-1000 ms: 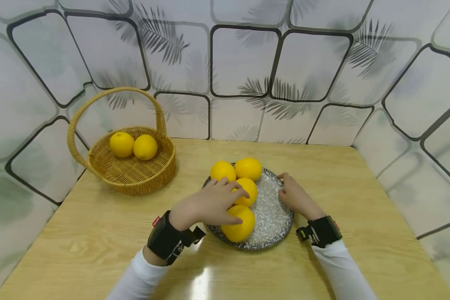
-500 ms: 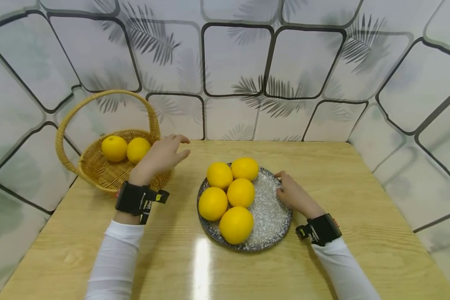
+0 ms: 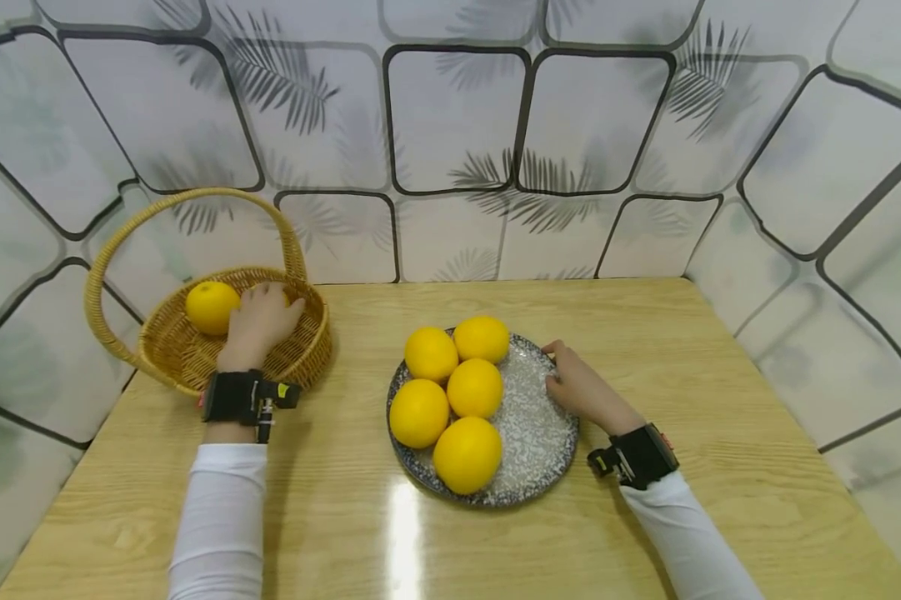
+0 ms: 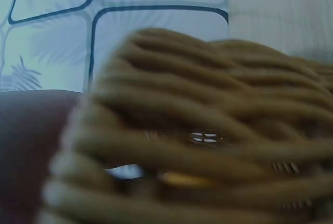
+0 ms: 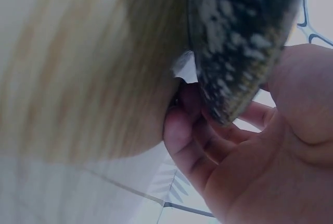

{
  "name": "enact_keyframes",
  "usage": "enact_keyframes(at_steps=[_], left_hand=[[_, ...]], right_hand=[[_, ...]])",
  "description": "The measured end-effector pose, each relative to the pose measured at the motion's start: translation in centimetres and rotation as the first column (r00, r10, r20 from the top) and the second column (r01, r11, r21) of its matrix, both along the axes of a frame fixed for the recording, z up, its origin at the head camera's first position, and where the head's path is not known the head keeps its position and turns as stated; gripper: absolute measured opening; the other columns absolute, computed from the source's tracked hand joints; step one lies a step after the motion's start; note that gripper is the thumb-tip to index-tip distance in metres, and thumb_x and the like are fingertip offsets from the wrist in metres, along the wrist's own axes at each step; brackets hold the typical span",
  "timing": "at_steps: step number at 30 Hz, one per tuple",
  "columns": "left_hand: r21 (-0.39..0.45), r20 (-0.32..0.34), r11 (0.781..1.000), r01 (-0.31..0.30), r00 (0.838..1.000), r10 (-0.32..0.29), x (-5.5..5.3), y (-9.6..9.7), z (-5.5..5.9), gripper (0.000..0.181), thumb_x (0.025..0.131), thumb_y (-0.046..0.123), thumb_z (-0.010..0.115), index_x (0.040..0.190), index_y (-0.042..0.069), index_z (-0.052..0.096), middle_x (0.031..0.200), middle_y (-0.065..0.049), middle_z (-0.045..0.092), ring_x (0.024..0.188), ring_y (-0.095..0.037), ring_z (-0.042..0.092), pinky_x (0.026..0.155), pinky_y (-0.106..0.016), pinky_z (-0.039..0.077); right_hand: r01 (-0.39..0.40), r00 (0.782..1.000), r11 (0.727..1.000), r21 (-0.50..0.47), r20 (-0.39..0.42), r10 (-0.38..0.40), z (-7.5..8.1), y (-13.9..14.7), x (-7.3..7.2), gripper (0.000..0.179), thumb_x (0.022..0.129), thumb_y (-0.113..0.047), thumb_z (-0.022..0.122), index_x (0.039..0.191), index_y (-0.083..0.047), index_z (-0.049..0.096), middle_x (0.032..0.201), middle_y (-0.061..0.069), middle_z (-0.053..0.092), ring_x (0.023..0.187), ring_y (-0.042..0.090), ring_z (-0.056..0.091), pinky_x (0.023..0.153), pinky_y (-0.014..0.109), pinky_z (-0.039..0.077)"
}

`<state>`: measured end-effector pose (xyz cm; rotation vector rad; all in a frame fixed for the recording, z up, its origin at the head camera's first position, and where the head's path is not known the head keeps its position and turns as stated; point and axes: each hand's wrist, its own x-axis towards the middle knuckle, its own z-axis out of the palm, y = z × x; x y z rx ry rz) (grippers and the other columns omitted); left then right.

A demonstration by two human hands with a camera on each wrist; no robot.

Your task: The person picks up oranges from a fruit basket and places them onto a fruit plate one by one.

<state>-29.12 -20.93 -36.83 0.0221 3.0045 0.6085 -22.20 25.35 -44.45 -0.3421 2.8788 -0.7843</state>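
Note:
My left hand (image 3: pixel 258 323) is inside the wicker basket (image 3: pixel 309 360), its fingers curled over an orange (image 3: pixel 288 297) that it mostly hides. Beside it in the basket lies another orange (image 3: pixel 212 307). In the left wrist view the basket's blurred weave (image 4: pixel 182 94) covers the fingers. My right hand (image 3: pixel 583 390) grips the right rim of a speckled grey plate (image 3: pixel 536 417). The right wrist view shows its fingers (image 5: pixel 205 151) bent under the plate's edge (image 5: pixel 234 52). Several oranges (image 3: pixel 476 388) sit together on the plate's left half.
The basket's tall handle (image 3: pixel 195 193) arches above the left hand. Plate and basket stand apart on a light wooden table (image 3: pixel 345 500). A patterned wall (image 3: pixel 458 125) closes off the back and both sides.
My left hand has let go of an orange at the plate's left side and moved left into the basket, over the right orange there. The right hand stays at the rim.

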Motion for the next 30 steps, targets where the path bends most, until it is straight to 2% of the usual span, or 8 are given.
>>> enact_keyframes(at_steps=[4, 10, 17, 21, 23, 26, 30], left_hand=[[0.003, 0.007, 1.000, -0.015, 1.000, 0.015, -0.1, -0.7, -0.9, 0.065, 0.107, 0.034, 0.038, 0.156, -0.008, 0.027, 0.161, -0.039, 0.015, 0.146, -0.062, 0.014, 0.114, -0.077, 0.021], [-0.006, 0.045, 1.000, -0.027, 0.999, 0.027, -0.5, -1.6, -1.6, 0.075, 0.106, 0.033, 0.040, 0.159, -0.009, 0.007, 0.164, -0.039, -0.004, 0.146, -0.066, 0.005, 0.112, -0.079, 0.022], [-0.024, 0.018, 1.000, -0.017, 1.000, 0.017, -0.3, -2.1, -1.8, 0.072, 0.104, 0.029, 0.044, 0.160, -0.004, 0.012, 0.162, -0.035, 0.007, 0.134, -0.071, 0.026, 0.098, -0.078, 0.039], [-0.012, 0.042, 1.000, 0.002, 0.999, -0.001, 0.1, -2.2, -1.3, 0.075, 0.104, 0.033, 0.050, 0.161, -0.002, 0.015, 0.160, -0.038, 0.008, 0.133, -0.070, 0.028, 0.098, -0.077, 0.041], [-0.008, 0.069, 1.000, 0.026, 0.997, -0.026, 0.4, -2.2, -1.0, 0.079, 0.102, 0.035, 0.055, 0.160, -0.002, 0.016, 0.158, -0.041, 0.011, 0.133, -0.068, 0.032, 0.099, -0.076, 0.041], [0.014, 0.107, 0.996, 0.091, 0.990, -0.092, 0.6, -2.2, -1.0, 0.086, 0.097, 0.033, 0.062, 0.159, -0.003, 0.015, 0.154, -0.043, 0.023, 0.133, -0.062, 0.038, 0.104, -0.072, 0.040], [0.057, 0.096, 0.989, 0.135, 0.985, -0.140, 1.1, -2.0, -1.5, 0.086, 0.091, 0.029, 0.068, 0.156, -0.002, 0.021, 0.144, -0.039, 0.040, 0.130, -0.053, 0.044, 0.105, -0.067, 0.041]], right_hand=[[0.000, 1.000, 1.000, 0.006, -0.015, 0.000, -0.1, 0.0, 0.0, 0.044, 0.100, -0.005, 0.047, 0.140, 0.012, 0.038, 0.131, 0.035, 0.054, 0.097, 0.029, 0.055, 0.082, 0.042, 0.047], [0.007, 1.000, 1.000, -0.004, -0.005, -0.007, -0.1, -0.1, 0.0, 0.043, 0.101, -0.006, 0.047, 0.140, 0.011, 0.038, 0.128, 0.034, 0.055, 0.099, 0.030, 0.057, 0.082, 0.043, 0.049], [0.009, 1.000, 1.000, 0.003, -0.006, -0.009, 0.0, -0.2, 0.1, 0.043, 0.102, -0.006, 0.047, 0.140, 0.011, 0.038, 0.128, 0.034, 0.056, 0.108, 0.035, 0.060, 0.087, 0.048, 0.052], [0.008, 1.000, 1.000, 0.005, -0.006, -0.008, 0.0, -0.1, 0.1, 0.043, 0.102, -0.006, 0.047, 0.140, 0.011, 0.038, 0.128, 0.034, 0.056, 0.108, 0.036, 0.060, 0.088, 0.048, 0.052], [0.009, 1.000, 1.000, 0.006, -0.006, -0.009, 0.1, -0.1, 0.1, 0.043, 0.102, -0.006, 0.047, 0.140, 0.011, 0.038, 0.128, 0.034, 0.056, 0.109, 0.036, 0.061, 0.087, 0.048, 0.052], [0.010, 1.000, 1.000, 0.008, -0.008, -0.010, 0.1, -0.2, 0.2, 0.042, 0.102, -0.007, 0.047, 0.140, 0.011, 0.038, 0.128, 0.034, 0.055, 0.109, 0.036, 0.061, 0.088, 0.048, 0.052], [0.003, 1.000, 1.000, -0.005, -0.008, -0.003, 0.0, -0.3, 0.3, 0.043, 0.102, -0.007, 0.047, 0.140, 0.011, 0.038, 0.132, 0.036, 0.053, 0.113, 0.038, 0.060, 0.090, 0.050, 0.052]])
